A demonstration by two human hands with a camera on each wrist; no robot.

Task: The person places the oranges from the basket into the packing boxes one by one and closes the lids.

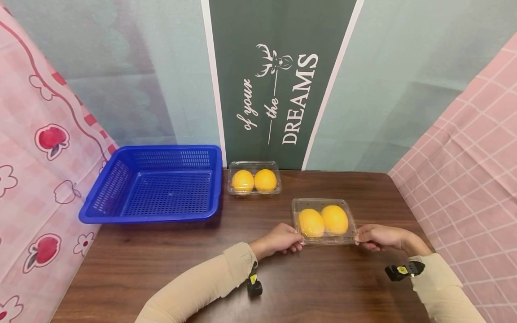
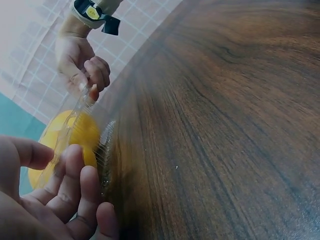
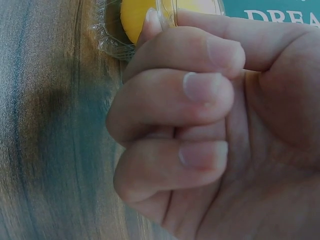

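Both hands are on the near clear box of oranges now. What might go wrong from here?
1. Both hands, left and right, pinch only the thin rim of the near box; it may flex or slip under two oranges.
2. If the lid isn't latched, which I can't tell, tilting may spill them.
3. The second box sits beside the blue basket and may get bumped on the way there.
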